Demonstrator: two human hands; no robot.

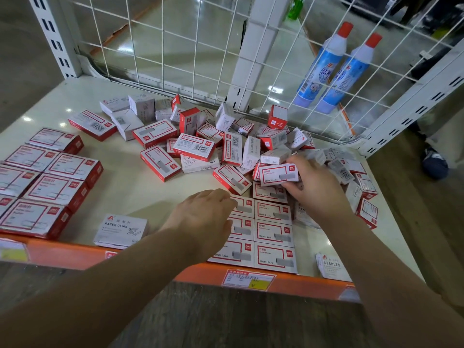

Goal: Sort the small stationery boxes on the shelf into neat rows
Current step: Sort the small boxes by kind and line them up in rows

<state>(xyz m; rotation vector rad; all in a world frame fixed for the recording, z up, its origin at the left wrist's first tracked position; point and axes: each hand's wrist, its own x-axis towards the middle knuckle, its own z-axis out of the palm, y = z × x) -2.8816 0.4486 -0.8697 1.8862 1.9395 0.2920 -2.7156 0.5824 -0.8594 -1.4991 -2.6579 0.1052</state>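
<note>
A small grey-white cardboard box [121, 231] at lower left is showing "PAPER CLIPS"; another white box [331, 266] at lower right is reading "STAPLES".

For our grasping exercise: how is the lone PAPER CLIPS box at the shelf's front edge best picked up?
Pinch the PAPER CLIPS box from above, fingers across its two long side walls. It lies flat, label up, with bare shelf on both sides.

A shelf [130, 187] holds small boxes in three groups. At the left lies a tidy block of boxes [42, 182]. At the front centre sits a neat two-column grid of boxes [272, 234]. Behind it and to the right sprawls a loose heap of boxes [226, 144]. A wire grid [175, 46] stands behind the shelf, with two bottles [334, 69] beyond it at right.
</note>
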